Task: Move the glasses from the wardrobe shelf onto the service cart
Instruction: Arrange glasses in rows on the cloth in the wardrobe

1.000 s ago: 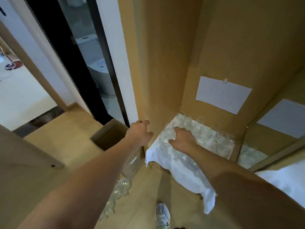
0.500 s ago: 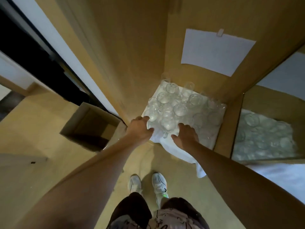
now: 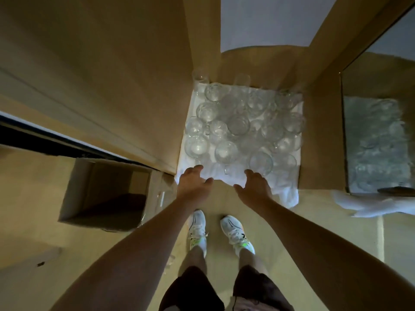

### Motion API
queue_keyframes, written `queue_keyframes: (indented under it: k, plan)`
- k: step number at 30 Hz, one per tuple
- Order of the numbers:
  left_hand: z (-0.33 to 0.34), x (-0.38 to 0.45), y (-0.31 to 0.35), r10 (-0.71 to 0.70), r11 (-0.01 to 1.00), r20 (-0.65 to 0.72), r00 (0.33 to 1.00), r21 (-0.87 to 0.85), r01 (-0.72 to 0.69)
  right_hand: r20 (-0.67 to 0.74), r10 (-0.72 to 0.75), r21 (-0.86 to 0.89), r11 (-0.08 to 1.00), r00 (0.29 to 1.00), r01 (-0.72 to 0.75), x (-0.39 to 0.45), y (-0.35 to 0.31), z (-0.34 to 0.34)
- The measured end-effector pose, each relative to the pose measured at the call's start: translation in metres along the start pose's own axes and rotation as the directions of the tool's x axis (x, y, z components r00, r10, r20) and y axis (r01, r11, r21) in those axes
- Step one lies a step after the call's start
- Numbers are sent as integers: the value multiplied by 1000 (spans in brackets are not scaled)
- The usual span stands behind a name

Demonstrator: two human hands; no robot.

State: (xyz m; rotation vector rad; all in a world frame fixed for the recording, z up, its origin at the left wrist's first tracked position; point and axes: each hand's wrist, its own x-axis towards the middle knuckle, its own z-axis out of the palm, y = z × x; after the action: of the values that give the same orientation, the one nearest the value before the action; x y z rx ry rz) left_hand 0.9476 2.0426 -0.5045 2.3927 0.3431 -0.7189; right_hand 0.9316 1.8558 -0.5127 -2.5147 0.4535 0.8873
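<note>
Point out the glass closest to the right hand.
The glass at the cloth's front edge, just beyond the right hand; every other one stands farther back or left.

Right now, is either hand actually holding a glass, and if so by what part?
No. The left hand and right hand are both open at the front edge of the white cloth, short of the glasses.
</note>
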Motion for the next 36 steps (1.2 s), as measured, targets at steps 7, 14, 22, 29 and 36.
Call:
queue_keyframes:
  k: [7,14,22,29,36]
  plan:
    - [19,37,-32,-168,962,-8,986,-222,162,27,122,253,959,992,-125,32,-8,52]
    - [47,74,-56,-226,936,27,974,-272,224,26,177,394,903,984,-173,84,-9,86]
    - [72,114,-72,-304,871,92,948,-377,316,98,266,625,734,959,-267,125,-10,110]
    - [86,146,-69,-318,812,142,938,-469,346,252,201,790,523,947,-321,146,0,124]
    - [94,158,-69,-369,661,261,892,-600,449,253,228,824,459,940,-333,161,3,135]
